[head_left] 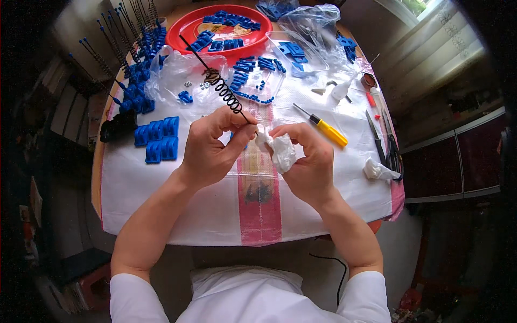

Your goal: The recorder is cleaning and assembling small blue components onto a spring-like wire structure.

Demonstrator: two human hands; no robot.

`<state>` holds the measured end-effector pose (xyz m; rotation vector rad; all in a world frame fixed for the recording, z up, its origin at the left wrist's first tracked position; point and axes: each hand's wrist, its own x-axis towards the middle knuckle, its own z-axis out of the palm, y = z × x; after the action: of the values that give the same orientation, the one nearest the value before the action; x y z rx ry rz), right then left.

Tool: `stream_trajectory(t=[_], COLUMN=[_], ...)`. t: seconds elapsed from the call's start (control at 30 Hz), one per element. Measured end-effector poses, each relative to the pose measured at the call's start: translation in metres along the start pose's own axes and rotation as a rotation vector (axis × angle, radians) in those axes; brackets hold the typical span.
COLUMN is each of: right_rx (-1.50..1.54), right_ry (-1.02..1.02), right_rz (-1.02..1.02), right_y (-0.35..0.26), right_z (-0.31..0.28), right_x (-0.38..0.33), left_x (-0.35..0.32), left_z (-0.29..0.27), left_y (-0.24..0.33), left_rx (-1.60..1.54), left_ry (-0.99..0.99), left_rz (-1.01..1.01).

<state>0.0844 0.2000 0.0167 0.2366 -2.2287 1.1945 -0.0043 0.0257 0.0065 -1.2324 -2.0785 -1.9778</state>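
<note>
Between the thumb and fingers of my left hand [211, 144] is the lower end of a thin black rod with a coil spring [225, 92] on it. The rod tilts up and away to the left. My right hand [313, 164] pinches a crumpled white tissue [284, 153], whose tip meets the rod's lower end beside my left fingertips. To the left of my left hand, several blue plastic parts [161, 149] lie in two rows. A blue piece shows partly behind my left fingers. Right of my right hand lies a screwdriver [331, 133] with a yellow handle.
A red basin [175, 40] of blue parts stands at the back, beside a clear plastic tray [323, 69]. Blue assemblies with upright springs [134, 89] crowd the left edge. On the right are a white nozzle bottle [340, 90], a knife [375, 134], scissors [396, 157] and a crumpled tissue [378, 170].
</note>
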Motion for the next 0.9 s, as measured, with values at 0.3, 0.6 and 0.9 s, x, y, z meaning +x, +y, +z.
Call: stream_trajectory(t=[0.3,0.6,0.9], right_rx=[0.163,-0.098,-0.813], right_ry=[0.145,0.476,-0.019], right_rz=[0.12,0.217,0.161], right_y=[0.004,0.025,0.065], right_z=[-0.011,-0.12,-0.16], right_x=[0.003,0.018,0.01], left_x=[0.0,0.005,0.006], left_z=[0.001,-0.001,-0.001], left_y=[0.001,0.009,0.011], left_rx=[-0.027,0.166,0.197], left_ry=[0.033,-0.005,-0.018], left_rz=[-0.028,0.125,0.128])
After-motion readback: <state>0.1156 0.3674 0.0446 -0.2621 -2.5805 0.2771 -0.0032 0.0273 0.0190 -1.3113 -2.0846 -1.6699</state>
